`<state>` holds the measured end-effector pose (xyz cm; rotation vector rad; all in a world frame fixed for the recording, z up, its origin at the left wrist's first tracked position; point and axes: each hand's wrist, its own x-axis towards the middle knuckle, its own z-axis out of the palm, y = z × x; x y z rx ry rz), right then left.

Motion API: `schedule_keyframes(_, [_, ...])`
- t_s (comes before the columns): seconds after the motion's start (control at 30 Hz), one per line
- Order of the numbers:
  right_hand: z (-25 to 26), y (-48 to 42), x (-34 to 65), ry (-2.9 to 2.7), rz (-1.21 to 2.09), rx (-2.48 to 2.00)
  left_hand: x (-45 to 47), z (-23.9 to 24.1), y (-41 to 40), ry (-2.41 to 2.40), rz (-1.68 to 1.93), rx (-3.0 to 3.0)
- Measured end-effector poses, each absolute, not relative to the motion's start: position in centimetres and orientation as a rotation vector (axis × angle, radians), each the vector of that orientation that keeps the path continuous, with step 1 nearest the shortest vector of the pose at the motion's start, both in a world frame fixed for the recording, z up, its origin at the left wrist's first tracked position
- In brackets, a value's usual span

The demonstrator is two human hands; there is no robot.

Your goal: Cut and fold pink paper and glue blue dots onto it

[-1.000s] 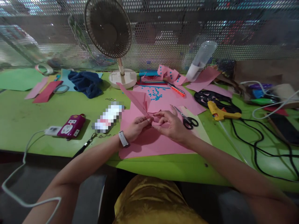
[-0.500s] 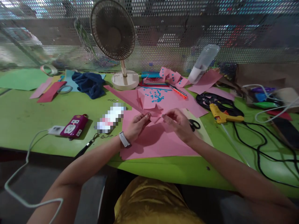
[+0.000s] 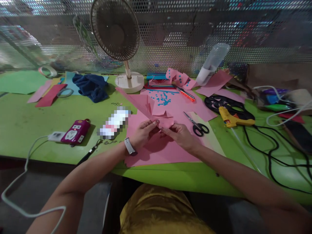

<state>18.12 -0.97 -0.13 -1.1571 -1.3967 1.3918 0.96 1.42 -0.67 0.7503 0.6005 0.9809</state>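
Note:
A folded piece of pink paper (image 3: 165, 121) is held up between my two hands, its long flap pointing up and to the left. My left hand (image 3: 144, 131) pinches its lower left part between thumb and fingers. My right hand (image 3: 179, 135) grips its lower right edge, the thumb on top and the other fingers behind it. Below the hands lies a large pink sheet (image 3: 156, 154). Black-handled scissors (image 3: 200, 129) rest just right of my right hand, on a pale sheet. Small blue paper dots (image 3: 164, 99) are scattered on pink paper beyond the hands.
A white fan (image 3: 130, 83) stands at the back against a perforated metal screen. On the right sit a yellow glue gun (image 3: 235, 120) with a black cord and a clear bottle (image 3: 212, 65). Leftward are a phone (image 3: 114, 123), a purple power strip (image 3: 76, 131) and a dark blue cloth (image 3: 91, 87).
My right hand has moved left and slightly down, closer to my left hand, and now grips the paper's lower edge. The scissors show more fully. The view has shifted slightly.

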Motion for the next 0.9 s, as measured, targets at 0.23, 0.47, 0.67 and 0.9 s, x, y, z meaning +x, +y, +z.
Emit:
schedule_keyframes(0.23, [0.0,-1.1,18.3,-1.359,1.471,-1.169,0.9,-0.5,1.4,0.640,0.959,0.762])
schedule_keyframes(0.47, [0.5,-1.4,18.7,-1.417,1.350,-1.202,0.7,-0.5,1.4,0.648,0.971,0.815])
schedule_keyframes(0.67, [0.7,-1.4,18.9,-1.345,1.477,-1.188,0.7,-0.3,1.5,0.652,0.951,0.775])
schedule_keyframes(0.9, [0.7,-1.1,19.4,-1.522,1.238,-1.185,0.2,-0.2,1.8,0.667,0.908,0.792])
